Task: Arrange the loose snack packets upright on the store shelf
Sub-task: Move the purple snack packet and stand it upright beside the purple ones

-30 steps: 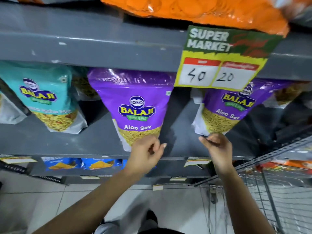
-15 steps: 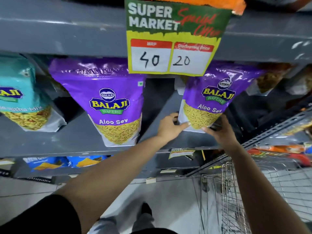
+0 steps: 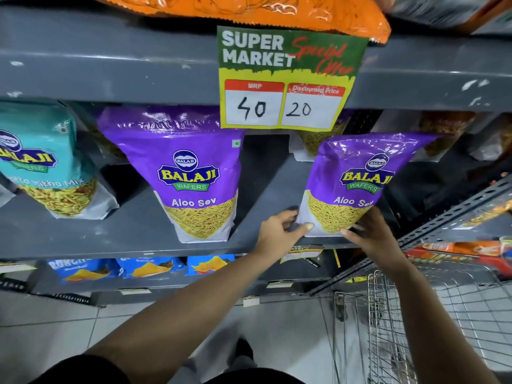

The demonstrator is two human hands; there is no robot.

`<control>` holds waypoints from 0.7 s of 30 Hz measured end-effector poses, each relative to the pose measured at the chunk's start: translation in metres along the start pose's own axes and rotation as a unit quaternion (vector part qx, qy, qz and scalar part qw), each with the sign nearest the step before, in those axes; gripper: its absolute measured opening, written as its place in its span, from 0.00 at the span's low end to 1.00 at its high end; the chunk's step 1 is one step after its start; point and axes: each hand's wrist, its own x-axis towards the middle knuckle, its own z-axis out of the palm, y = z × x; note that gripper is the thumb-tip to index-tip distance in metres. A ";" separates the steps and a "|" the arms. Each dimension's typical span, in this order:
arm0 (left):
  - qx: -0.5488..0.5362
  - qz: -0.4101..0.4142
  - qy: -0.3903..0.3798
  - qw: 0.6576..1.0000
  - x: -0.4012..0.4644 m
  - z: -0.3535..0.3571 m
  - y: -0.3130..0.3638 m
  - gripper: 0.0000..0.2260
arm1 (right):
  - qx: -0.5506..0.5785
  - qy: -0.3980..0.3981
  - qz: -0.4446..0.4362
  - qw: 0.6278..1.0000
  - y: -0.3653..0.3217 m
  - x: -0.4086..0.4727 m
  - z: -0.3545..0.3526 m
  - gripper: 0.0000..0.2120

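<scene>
While both hands' fingers (image 3: 306,227) pinch Balaji Aloo Sev packet (image 3: 352,184), seemingly upright.

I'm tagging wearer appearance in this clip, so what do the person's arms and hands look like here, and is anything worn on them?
Both forearms are bare. The left hand and right hand show no gloves, and no rings or watch are visible. A dark, black-looking short sleeve covers the left upper arm; the right arm's sleeve is out of view.

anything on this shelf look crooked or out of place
Yes. The right Aloo Sev packet leans to the right rather than standing straight like the left Aloo Sev packet; the left hand and right hand grip its bottom corners. An orange packet overhangs the edge of the shelf above.
</scene>
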 end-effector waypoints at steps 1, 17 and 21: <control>-0.002 -0.002 0.011 1.000 -0.004 -0.008 -0.001 0.21 | 0.023 0.020 -0.004 1.000 -0.004 -0.004 0.004 0.31; 0.072 -0.081 0.210 0.972 -0.079 -0.215 -0.050 0.33 | -0.002 -0.136 -0.030 0.990 -0.071 -0.020 0.195 0.43; 0.041 -0.075 0.131 0.988 -0.052 -0.219 -0.053 0.25 | -0.008 -0.181 -0.030 0.983 -0.087 -0.003 0.219 0.31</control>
